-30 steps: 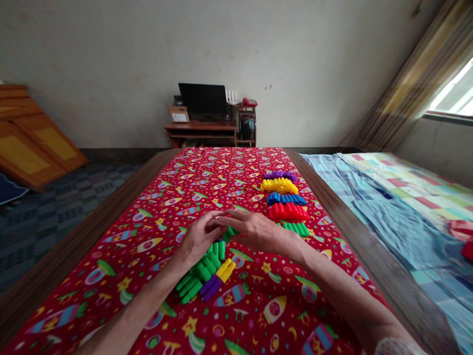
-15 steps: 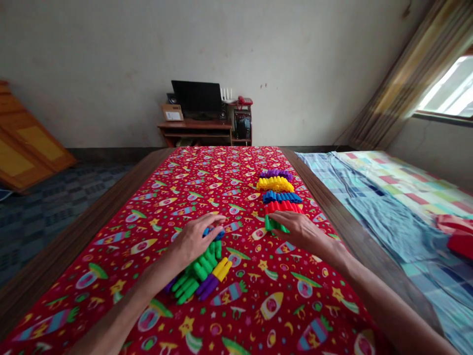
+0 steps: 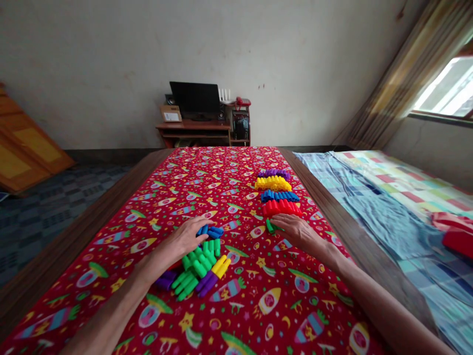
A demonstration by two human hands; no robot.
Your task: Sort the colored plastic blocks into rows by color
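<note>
My left hand [image 3: 190, 235] is over the far end of a mixed pile of bullet-shaped plastic toy blocks. Its thumb and fingers are apart around the blue blocks [image 3: 215, 231]. Nearer me in the pile lie green blocks [image 3: 197, 264], a yellow block [image 3: 221, 266] and purple blocks [image 3: 207, 284]. My right hand [image 3: 295, 229] curls over green blocks [image 3: 271, 227] just below the red row [image 3: 281, 208]; its fingers partly hide them. Behind stand a blue row [image 3: 280, 196], a yellow row [image 3: 273, 183] and a purple row [image 3: 274, 174].
A red rocket-print cloth [image 3: 207, 182] covers the table, whose brown wooden edge [image 3: 325, 212] shows along the sides. To the right is a bed with a checked sheet [image 3: 384, 217]. A desk with a monitor [image 3: 195, 101] stands against the far wall.
My left hand has drawn back slightly left, uncovering more of the blue and green blocks. My right hand has shifted slightly left and down over the green blocks, hiding more of them.
</note>
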